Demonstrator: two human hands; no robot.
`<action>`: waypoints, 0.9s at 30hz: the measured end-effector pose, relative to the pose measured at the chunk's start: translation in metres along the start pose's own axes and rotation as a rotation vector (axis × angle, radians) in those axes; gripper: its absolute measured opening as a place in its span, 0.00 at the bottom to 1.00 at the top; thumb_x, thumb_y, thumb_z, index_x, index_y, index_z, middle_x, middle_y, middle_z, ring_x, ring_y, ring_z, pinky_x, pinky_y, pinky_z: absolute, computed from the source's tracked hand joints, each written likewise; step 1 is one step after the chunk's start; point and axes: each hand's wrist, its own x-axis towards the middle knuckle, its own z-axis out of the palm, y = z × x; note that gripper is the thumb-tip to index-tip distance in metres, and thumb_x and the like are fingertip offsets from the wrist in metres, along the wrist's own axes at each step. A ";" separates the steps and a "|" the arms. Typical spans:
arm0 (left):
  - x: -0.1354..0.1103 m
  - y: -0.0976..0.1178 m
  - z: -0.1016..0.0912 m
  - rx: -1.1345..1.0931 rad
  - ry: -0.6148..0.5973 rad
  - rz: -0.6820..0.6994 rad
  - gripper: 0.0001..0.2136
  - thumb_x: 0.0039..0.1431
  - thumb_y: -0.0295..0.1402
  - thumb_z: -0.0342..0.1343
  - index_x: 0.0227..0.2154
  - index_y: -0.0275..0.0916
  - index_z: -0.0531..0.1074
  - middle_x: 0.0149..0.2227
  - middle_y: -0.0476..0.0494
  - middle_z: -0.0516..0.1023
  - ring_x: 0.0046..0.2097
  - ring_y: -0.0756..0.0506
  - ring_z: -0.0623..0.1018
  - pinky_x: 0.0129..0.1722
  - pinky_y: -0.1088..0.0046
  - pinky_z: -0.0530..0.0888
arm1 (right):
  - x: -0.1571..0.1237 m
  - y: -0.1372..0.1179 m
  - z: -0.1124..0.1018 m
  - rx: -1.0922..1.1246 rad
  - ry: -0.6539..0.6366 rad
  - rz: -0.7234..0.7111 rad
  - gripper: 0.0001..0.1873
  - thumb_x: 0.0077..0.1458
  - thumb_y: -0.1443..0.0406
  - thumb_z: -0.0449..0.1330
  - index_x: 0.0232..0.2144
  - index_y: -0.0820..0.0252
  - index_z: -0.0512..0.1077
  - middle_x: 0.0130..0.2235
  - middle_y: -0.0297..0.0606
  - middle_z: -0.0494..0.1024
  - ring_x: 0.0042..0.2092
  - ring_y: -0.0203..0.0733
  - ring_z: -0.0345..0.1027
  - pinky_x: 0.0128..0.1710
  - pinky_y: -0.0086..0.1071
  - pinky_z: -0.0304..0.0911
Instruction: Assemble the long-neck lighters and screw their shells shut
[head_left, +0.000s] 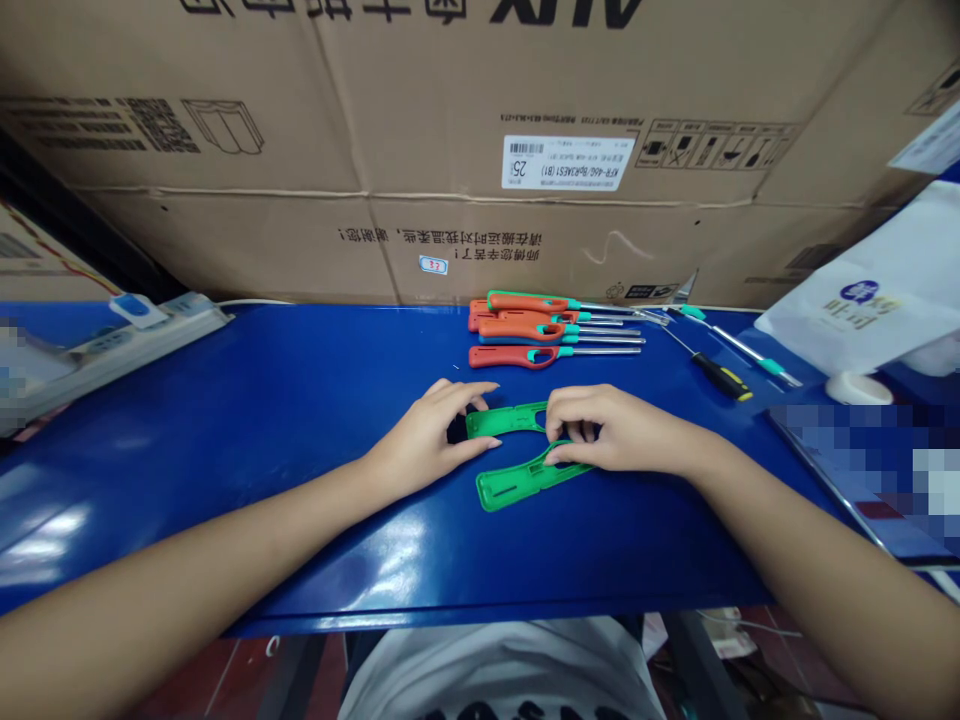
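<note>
"Two green shells, mid-surface (pixel 247 430), between the front and back edges!"

"And the hands?"

"Left hand (pixel 439 435): thumb and fingers parted around the left end of the far shell (pixel 506 421). Right hand (pixel 604 430): curled over both right ends, near shell (pixel 517 484) included. Clamped or just resting? Can't tell, the fingers hide it."

"Any danger?"

"That glossy top! A careless thumb could skid the near shell towards the front edge."

"Which way do they point?"

"Long axes run left to right, right ends angled slightly backward, hollow sides up."

"Beyond, lighters (pixel 506 357) by the back edge, screwdriver (pixel 721 377) towards the back right corner!"
</note>
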 end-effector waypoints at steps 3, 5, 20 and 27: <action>0.000 0.000 0.000 -0.001 -0.002 0.003 0.27 0.59 0.39 0.66 0.59 0.40 0.67 0.46 0.43 0.79 0.45 0.43 0.75 0.48 0.62 0.74 | 0.000 -0.002 0.003 -0.102 -0.004 -0.014 0.09 0.59 0.58 0.66 0.36 0.58 0.75 0.37 0.34 0.75 0.33 0.34 0.66 0.32 0.28 0.59; 0.001 0.001 -0.001 -0.003 0.000 0.002 0.26 0.59 0.39 0.67 0.58 0.39 0.68 0.45 0.43 0.79 0.45 0.43 0.75 0.48 0.62 0.74 | -0.001 -0.003 0.002 -0.187 0.025 -0.015 0.12 0.60 0.56 0.65 0.40 0.57 0.74 0.41 0.36 0.75 0.35 0.36 0.66 0.34 0.29 0.59; 0.000 0.014 -0.007 -0.005 -0.042 0.146 0.13 0.64 0.36 0.61 0.49 0.41 0.76 0.48 0.43 0.79 0.51 0.42 0.76 0.53 0.61 0.71 | -0.003 -0.003 -0.005 -0.304 -0.027 0.018 0.07 0.61 0.65 0.59 0.42 0.57 0.73 0.41 0.36 0.77 0.35 0.37 0.67 0.34 0.30 0.57; 0.000 0.013 -0.006 0.024 -0.097 0.050 0.10 0.63 0.34 0.60 0.47 0.42 0.77 0.46 0.43 0.80 0.48 0.41 0.78 0.50 0.59 0.73 | -0.005 -0.004 -0.008 -0.291 -0.035 0.017 0.06 0.60 0.65 0.59 0.41 0.57 0.74 0.40 0.36 0.76 0.34 0.36 0.66 0.33 0.30 0.57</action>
